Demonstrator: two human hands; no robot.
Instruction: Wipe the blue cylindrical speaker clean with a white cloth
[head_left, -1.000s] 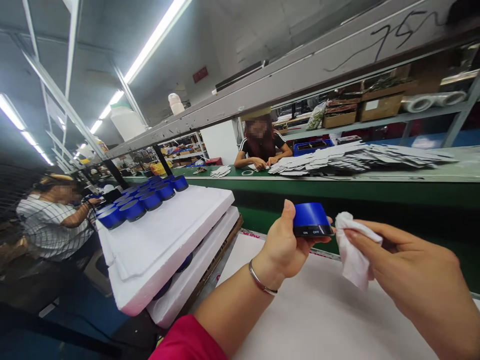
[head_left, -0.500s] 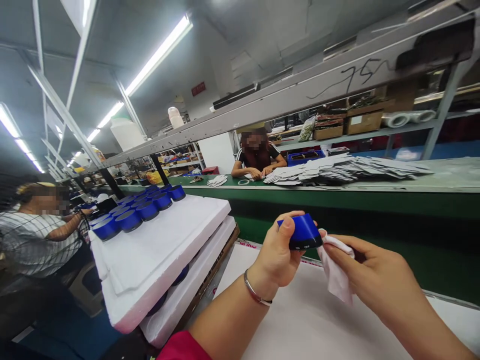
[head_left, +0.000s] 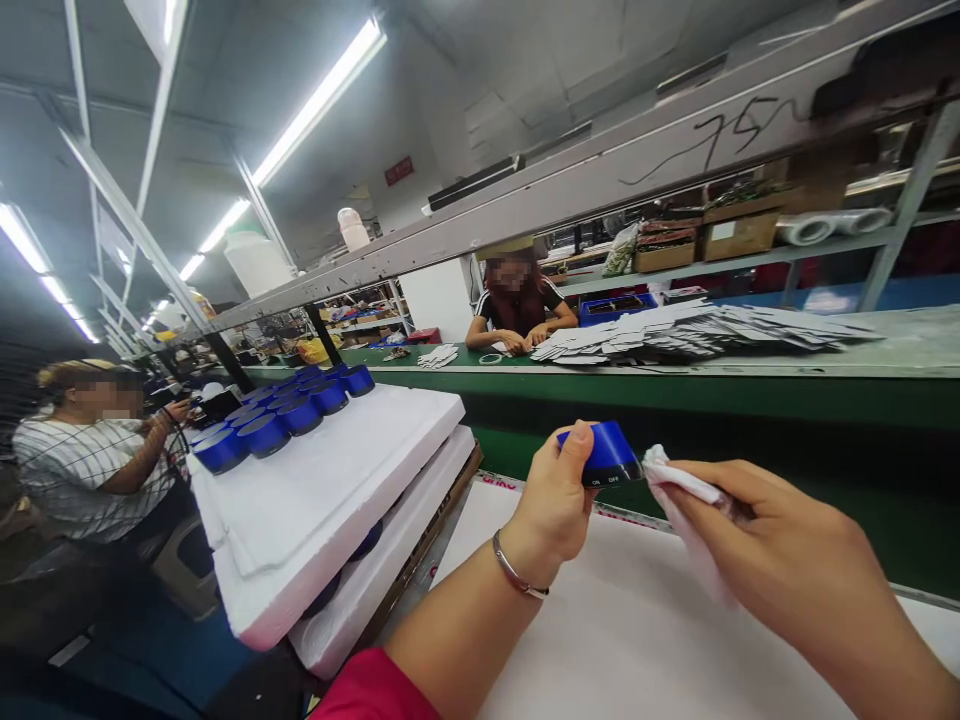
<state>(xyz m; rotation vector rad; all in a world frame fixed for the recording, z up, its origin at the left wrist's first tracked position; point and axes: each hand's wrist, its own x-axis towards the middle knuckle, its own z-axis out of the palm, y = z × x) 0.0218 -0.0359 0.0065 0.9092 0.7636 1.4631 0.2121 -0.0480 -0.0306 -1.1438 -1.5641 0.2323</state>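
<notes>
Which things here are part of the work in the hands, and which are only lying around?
In use:
left hand
blue speaker
right hand
white cloth

Lying around:
foam tray
row of blue speakers
stack of flat cards

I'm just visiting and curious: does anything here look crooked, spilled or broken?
Only the stacked white foam trays stand out: the upper one sits skewed and overhangs the lower, its row of blue round speakers crowded at the far edge.

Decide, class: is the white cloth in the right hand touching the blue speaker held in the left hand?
Touching. The head view shows the white cloth bunched against the blue speaker at its right lower edge, with no gap.
</notes>
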